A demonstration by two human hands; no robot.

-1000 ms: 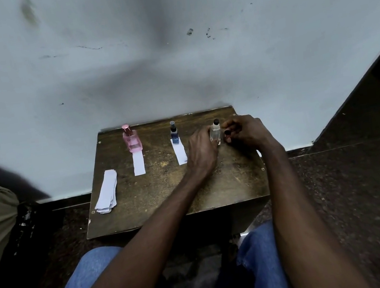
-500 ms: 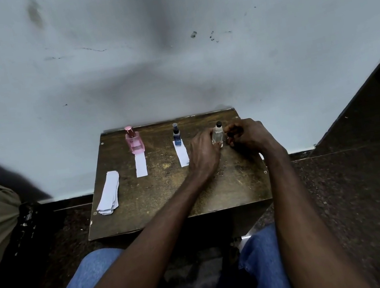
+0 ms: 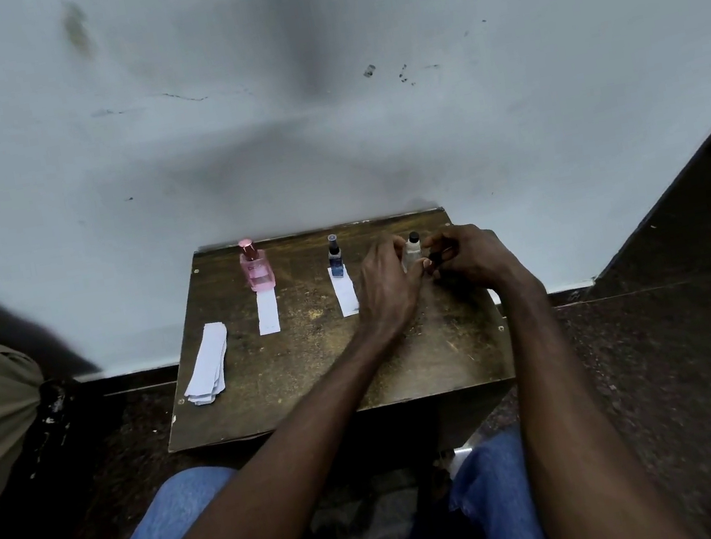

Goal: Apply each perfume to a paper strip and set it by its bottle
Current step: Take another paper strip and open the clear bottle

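- Hands meet at the far right of the surface: left hand grips the upright clear bottle; right hand, just beside it, pinches a small dark piece.
- Both forearms reach forward.

one view, from a wide-angle camera on the person's head, seated at the near edge of a small table. it faces forward and tilts down, so the tabletop lies at mid-frame within arm's reach. the wall behind it fills everything from 10 to 2 o'clock. the wearer's jeans sit at 6 o'clock, and both forearms run up from there. just past centre toward 1 o'clock are the left hand, gripping a clear bottle, and the right hand, pinching a small dark piece. dark floor spreads from 3 to 5 o'clock; straight edges bow near the borders.
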